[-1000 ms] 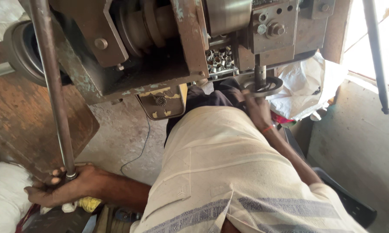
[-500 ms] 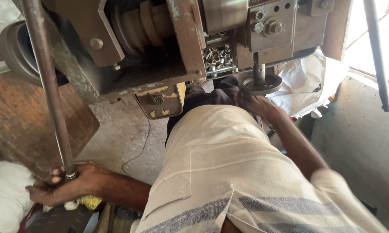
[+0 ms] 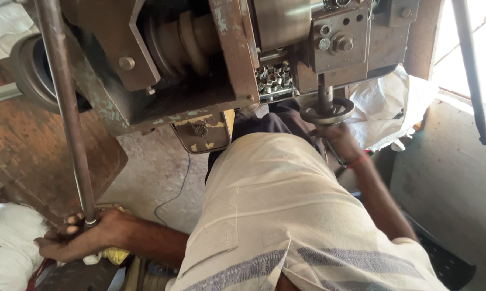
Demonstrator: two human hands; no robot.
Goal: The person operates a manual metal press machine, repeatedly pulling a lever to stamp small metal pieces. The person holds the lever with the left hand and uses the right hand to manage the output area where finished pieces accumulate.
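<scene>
My left hand (image 3: 76, 237) grips the lower end of a long steel lever rod (image 3: 62, 108) that runs up to the top left of the view. My right hand (image 3: 340, 137) reaches forward and holds the rim of a small dark handwheel (image 3: 327, 110) on a shaft under a worn metal machine (image 3: 200, 70). A red thread band sits on that wrist. Several small metal nuts (image 3: 272, 78) lie in a tray inside the machine, just left of the handwheel. My pale shirt fills the middle of the view.
A stepped pulley (image 3: 183, 37) sits inside the machine frame. White sacks lie at the far right (image 3: 385, 105) and the bottom left (image 3: 8, 242). A second thin rod (image 3: 469, 70) hangs at the right. A wire (image 3: 175, 191) trails on the concrete floor.
The view has shifted slightly. My right hand stays at the handwheel and my arm has turned a little. My left hand keeps its hold on the rod.
</scene>
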